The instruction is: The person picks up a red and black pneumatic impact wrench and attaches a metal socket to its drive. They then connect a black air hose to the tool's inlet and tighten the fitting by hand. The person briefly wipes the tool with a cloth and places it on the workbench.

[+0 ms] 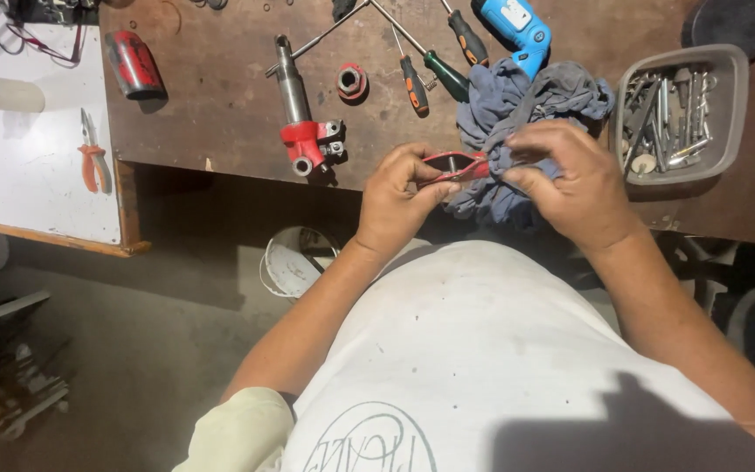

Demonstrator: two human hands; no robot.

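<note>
Nearest item: your left hand, fingers pinched on one end of a small red metal bracket, held just off the near edge of the brown workbench. Your right hand has its fingers closed on a grey-blue rag, pressing the cloth against the bracket's other end; the rag trails down over the bench edge between your hands.

Below the bench edge, on the floor to your left: a white bucket, its contents too dim to tell. Bare floor lies left of it.

On the bench, just beyond your right hand: a clear plastic tray holding loose grey metal bolts and pins, heaped without order. The tray sits near the bench's near edge, with a narrow strip of bare wood in front of it.

Just beyond your left hand: a red clamp fitting on a steel shaft, close to the bench edge. Open bench surface lies to its left, up to a red cylinder.

Farther: a red nut, screwdrivers with orange-black and green handles, and a blue power drill touching the rag.

Far left, on a white side table abutting the bench: orange-handled pliers.
</note>
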